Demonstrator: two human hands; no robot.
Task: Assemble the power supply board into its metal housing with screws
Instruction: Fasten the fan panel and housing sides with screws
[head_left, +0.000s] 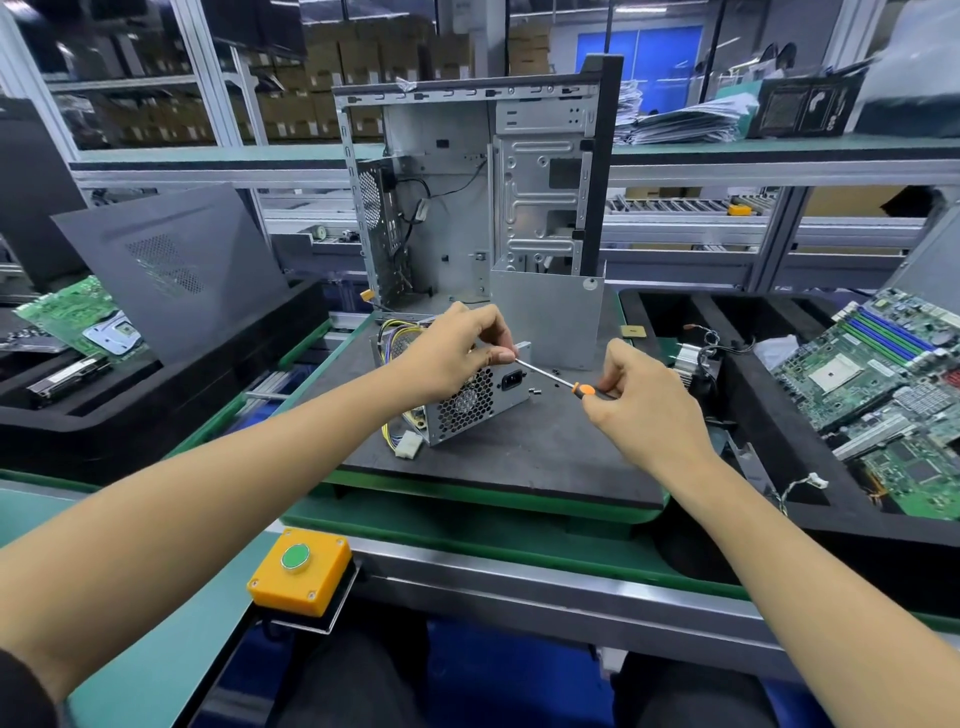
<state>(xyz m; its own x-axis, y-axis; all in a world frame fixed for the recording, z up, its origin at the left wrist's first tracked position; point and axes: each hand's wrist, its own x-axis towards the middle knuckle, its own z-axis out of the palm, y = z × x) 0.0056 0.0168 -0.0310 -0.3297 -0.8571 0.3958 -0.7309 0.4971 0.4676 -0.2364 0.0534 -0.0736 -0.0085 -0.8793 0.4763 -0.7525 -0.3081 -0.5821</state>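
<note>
Resting on a dark foam mat on the table, the power supply sits near the middle of the view, tilted with its left end nearer the person. Its long axis runs from lower left to upper right. The perforated fan grille and the black mains socket face the person, and a bundle of yellow and black wires spills out at its far left end, with a white connector lying at its near left corner.

The left hand hovers over the top of the power supply, its grip pressed together on the metal tip of a screwdriver, thumb and forefinger pinching the shaft's end. The right hand pinches the orange and black handle with curled fingers. The screwdriver lies almost level, its shaft pointing up and left from the right hand toward the left.

A few small dark screws lie on the mat just right of the power supply. Behind stands an open computer case, upright. A yellow button box sits at the table's near edge, and green circuit boards fill a tray at right.
</note>
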